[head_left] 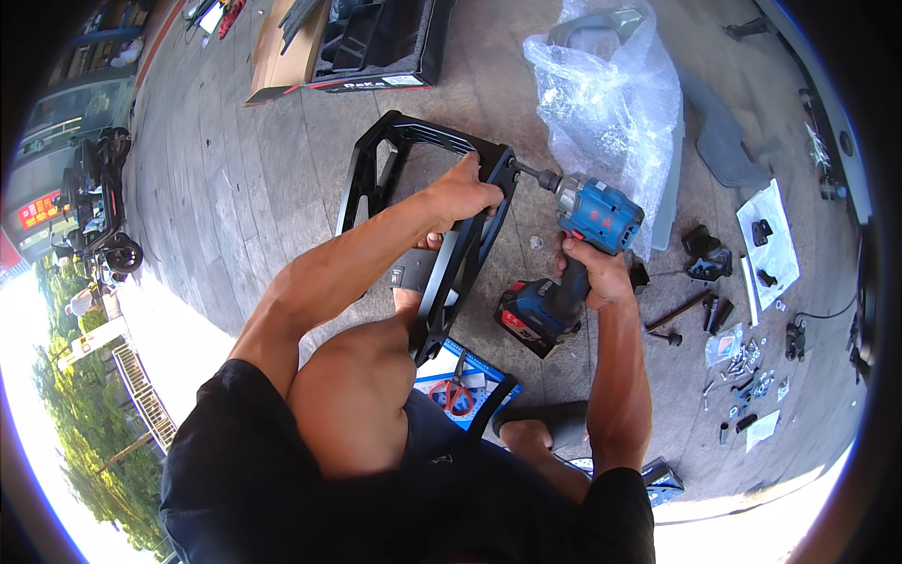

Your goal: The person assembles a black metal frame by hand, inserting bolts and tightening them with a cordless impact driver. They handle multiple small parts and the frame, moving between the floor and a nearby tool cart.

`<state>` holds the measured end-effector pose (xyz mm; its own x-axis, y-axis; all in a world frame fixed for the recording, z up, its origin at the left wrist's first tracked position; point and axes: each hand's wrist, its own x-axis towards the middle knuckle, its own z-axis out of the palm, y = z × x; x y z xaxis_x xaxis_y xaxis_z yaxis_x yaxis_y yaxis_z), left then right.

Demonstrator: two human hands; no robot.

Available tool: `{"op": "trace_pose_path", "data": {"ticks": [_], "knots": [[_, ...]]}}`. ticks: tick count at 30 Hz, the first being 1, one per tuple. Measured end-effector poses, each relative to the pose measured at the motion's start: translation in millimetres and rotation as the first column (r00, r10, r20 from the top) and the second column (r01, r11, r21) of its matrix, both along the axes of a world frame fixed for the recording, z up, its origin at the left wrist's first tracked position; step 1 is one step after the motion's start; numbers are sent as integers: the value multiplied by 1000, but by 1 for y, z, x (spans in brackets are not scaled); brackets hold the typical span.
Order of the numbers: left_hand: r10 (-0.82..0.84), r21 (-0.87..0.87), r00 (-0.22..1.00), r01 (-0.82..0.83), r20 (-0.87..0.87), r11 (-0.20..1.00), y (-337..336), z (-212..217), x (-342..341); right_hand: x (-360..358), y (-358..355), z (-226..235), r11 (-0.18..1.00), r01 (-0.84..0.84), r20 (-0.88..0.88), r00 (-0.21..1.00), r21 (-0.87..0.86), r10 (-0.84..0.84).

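A blue cordless impact driver with a red and black battery is in my right hand, fingers wrapped round its handle. Its long socket bit points left and meets a bolt at the near right corner of a black metal frame. That frame stands tilted before me, with cut-outs in its sides. My left hand grips its upper bar just beside the bolt, the thumb lying on top. Part of the frame's lower end rests by my bent knee. The bit's tip hides the bolt head in part.
Clear bubble wrap lies beyond the driver, near a grey curved panel. An open box stands at the top. To the right are scattered bolts and black brackets. Red-handled scissors lie below the frame.
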<state>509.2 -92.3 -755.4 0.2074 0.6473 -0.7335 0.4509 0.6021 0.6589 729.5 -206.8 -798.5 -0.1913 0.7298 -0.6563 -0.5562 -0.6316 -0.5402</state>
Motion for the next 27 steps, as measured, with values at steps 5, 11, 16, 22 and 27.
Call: {"op": "trace_pose_path", "data": {"ticks": [5,11,16,22,27], "knots": [[12,6,1000,-12,12,1000,1,-4,-1,9,4,-8,981,-82,72,995,176,71],[48,5,998,-48,-41,999,-6,-9,9,18,-3,-25,981,-65,-6,998,185,67],[113,-6,993,-113,-16,994,-6,-14,12,23,-2,-26,986,-49,-5,999,159,50],[149,-19,988,-148,34,989,-4,-18,9,37,4,-22,991,-56,-28,998,124,60],[154,-31,987,-153,51,988,4,-27,4,61,-18,-12,994,17,-45,999,111,-12]]}}
